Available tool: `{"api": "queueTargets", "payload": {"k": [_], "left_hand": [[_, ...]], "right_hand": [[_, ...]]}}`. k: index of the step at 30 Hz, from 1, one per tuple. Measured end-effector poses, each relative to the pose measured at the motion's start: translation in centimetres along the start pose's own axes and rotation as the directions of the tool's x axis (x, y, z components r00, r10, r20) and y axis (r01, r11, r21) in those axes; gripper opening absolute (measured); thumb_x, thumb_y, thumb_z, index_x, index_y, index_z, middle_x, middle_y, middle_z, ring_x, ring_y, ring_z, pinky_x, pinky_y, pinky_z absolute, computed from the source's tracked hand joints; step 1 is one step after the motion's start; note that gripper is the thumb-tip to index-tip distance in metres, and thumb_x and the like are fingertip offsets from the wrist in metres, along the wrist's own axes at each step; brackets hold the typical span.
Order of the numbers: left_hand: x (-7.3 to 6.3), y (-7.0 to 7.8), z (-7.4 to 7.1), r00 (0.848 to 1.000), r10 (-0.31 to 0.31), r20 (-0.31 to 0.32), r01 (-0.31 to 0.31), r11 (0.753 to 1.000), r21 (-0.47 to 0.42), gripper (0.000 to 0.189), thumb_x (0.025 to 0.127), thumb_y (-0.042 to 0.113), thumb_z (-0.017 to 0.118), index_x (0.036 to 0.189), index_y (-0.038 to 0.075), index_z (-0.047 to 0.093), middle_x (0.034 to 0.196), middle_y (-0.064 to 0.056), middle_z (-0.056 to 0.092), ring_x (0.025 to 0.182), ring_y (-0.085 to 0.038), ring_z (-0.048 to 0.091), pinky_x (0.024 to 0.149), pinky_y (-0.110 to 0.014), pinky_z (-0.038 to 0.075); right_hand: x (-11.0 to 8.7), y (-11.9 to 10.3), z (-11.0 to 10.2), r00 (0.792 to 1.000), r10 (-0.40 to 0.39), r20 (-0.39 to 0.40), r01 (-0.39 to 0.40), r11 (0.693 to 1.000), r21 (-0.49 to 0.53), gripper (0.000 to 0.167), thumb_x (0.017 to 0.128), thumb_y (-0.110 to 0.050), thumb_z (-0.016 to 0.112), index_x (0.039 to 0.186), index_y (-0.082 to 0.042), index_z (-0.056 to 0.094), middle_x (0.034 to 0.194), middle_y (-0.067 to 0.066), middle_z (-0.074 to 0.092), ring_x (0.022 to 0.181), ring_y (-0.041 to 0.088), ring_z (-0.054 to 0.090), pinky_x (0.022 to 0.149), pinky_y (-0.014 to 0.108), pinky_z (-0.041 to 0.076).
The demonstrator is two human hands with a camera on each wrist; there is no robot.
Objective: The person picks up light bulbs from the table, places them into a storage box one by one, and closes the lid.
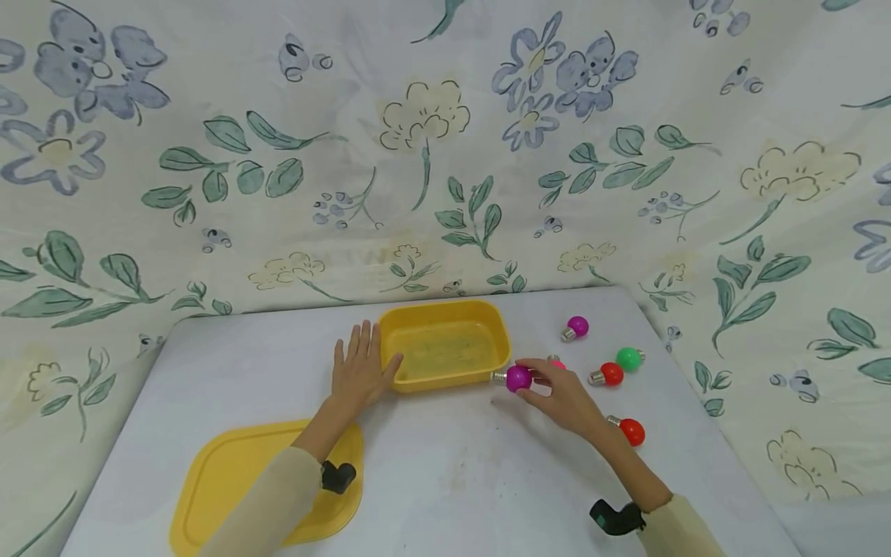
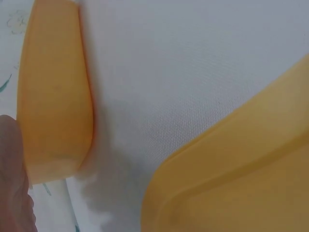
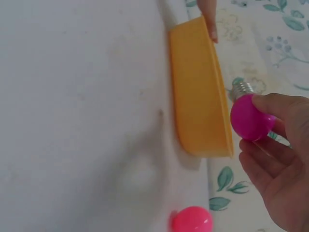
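Observation:
A purple light bulb with a silver screw base is pinched between the thumb and fingers of my right hand, beside the right front corner of a yellow plastic container. The right wrist view shows this bulb raised above the table, its base pointing away from the palm. My left hand rests at the container's left side, fingers straight and thumb over the rim. Only part of that hand appears in the left wrist view, against the container wall. No bulbs show inside the container.
A yellow lid lies at the front left, under my left forearm. On the right are a purple bulb, a green bulb, red bulbs and a pink bulb partly hidden by my right hand. Floral cloth hangs behind the table.

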State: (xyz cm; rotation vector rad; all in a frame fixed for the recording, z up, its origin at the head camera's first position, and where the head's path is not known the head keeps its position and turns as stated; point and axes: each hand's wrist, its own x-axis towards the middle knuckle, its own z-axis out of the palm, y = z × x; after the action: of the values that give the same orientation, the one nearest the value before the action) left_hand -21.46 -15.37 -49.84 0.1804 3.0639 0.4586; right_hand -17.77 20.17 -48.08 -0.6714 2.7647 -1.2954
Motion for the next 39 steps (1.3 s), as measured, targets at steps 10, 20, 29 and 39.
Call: {"api": "queueTargets", "payload": {"k": [10,20,29,39], "left_hand": [[0.0,0.0,-0.2,1.0,0.017,-0.004,-0.017,1.0,0.022,0.081,0.105,0.049,0.037,0.155,-0.009,0.011,0.162,-0.027,0.009,0.15,-0.041,0.005,0.118,-0.058,0.003],[0.1,-0.2,-0.1,0.999,0.04,-0.014,-0.039,0.998,0.045,0.08,0.106,0.048,0.036,0.154,-0.012,0.012,0.162,-0.028,0.011,0.15,-0.04,0.006,0.118,-0.057,0.005],[0.3,-0.4,0.3,1.0,0.029,-0.007,-0.028,0.998,0.059,0.081,0.106,0.049,0.036,0.154,-0.011,0.012,0.162,-0.026,0.012,0.15,-0.039,0.007,0.118,-0.057,0.006],[0.3,-0.2,0.2,1.0,0.029,-0.009,-0.028,0.998,0.052,0.081,0.105,0.049,0.037,0.154,-0.011,0.013,0.162,-0.026,0.012,0.15,-0.039,0.009,0.118,-0.057,0.006]], "right_hand": [[3.4,-2.0,0.3,1.0,-0.006,0.0,0.006,1.0,0.025,0.047,0.089,-0.01,0.076,0.132,-0.003,0.06,0.128,0.013,0.064,0.117,0.03,0.061,0.095,0.049,0.051],[6.3,-2.4,2.1,0.999,0.002,0.046,-0.005,0.998,0.063,0.048,0.092,-0.014,0.074,0.135,-0.001,0.059,0.127,0.013,0.064,0.116,0.03,0.061,0.097,0.043,0.051],[8.6,-2.5,4.4,0.996,0.035,0.082,-0.041,0.996,0.08,0.047,0.092,-0.015,0.073,0.135,-0.001,0.06,0.125,0.012,0.065,0.113,0.028,0.063,0.095,0.039,0.052],[10.8,-2.8,6.7,0.987,0.08,0.136,-0.084,0.996,0.017,0.044,0.092,-0.015,0.074,0.133,-0.003,0.062,0.126,0.012,0.063,0.113,0.027,0.061,0.096,0.035,0.051]]}}
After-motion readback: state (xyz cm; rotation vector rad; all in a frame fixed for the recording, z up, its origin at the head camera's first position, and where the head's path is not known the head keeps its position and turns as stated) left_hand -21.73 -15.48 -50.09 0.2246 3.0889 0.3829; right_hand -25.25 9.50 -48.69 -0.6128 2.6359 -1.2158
